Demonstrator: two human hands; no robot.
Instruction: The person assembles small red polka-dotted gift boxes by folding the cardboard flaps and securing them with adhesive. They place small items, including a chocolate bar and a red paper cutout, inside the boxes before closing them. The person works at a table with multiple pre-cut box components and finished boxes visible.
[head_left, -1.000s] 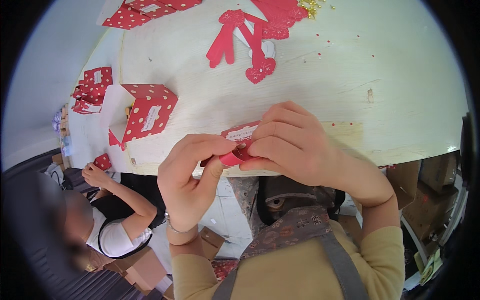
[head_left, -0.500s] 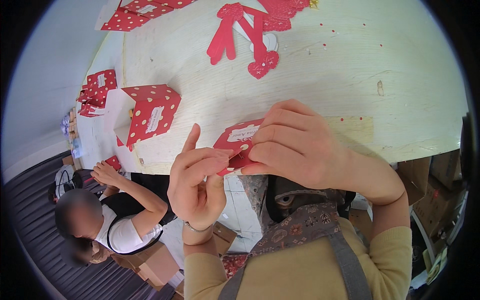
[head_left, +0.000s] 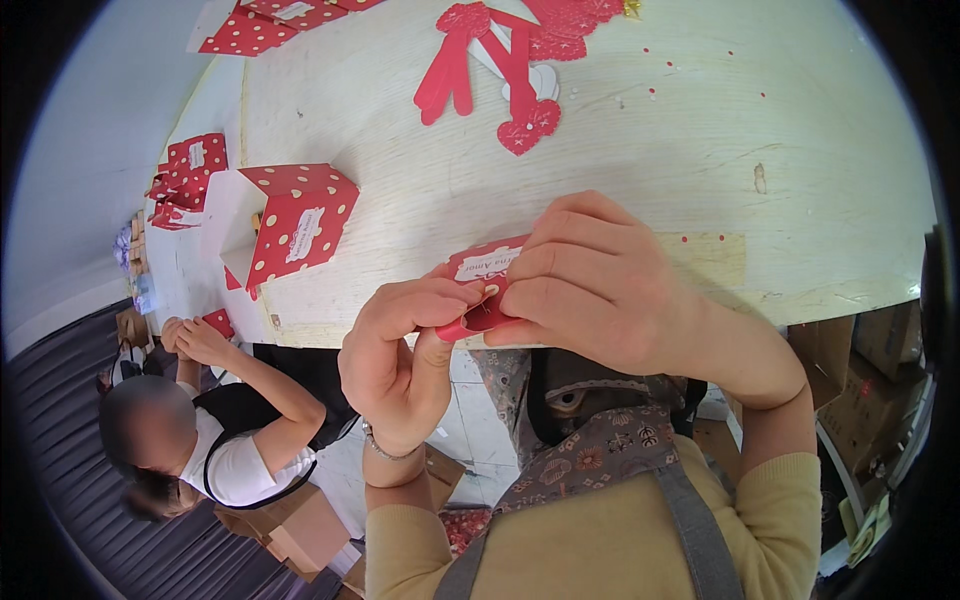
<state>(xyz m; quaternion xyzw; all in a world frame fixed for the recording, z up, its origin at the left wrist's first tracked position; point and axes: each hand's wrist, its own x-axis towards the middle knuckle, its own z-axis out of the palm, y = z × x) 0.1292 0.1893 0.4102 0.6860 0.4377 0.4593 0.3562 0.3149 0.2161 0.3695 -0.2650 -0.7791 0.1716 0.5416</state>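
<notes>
A small red paper box with pale dots and a white label (head_left: pixel 484 263) is between my two hands at the table's near edge. My left hand (head_left: pixel 400 345) pinches its left end, thumb below and fingers above. From the right, my right hand (head_left: pixel 590 285) grips the box with curled fingers that hide much of it. A fold opens toward me between the hands, and a thin strand seems to show inside it. Left of my hands stands a larger red dotted box (head_left: pixel 300 225) with an open white-lined side.
Red heart-shaped tags with straps (head_left: pixel 505 80) lie at the table's far middle. More dotted boxes (head_left: pixel 250 30) stand at the far left, others (head_left: pixel 190 175) along the left edge. Small red dots are scattered at right. A co-worker (head_left: pixel 240 430) handles a small red piece at lower left.
My left hand's raised index finger has come down onto the box's flap. The fold now gapes more toward me. The co-worker's hands have come together farther left.
</notes>
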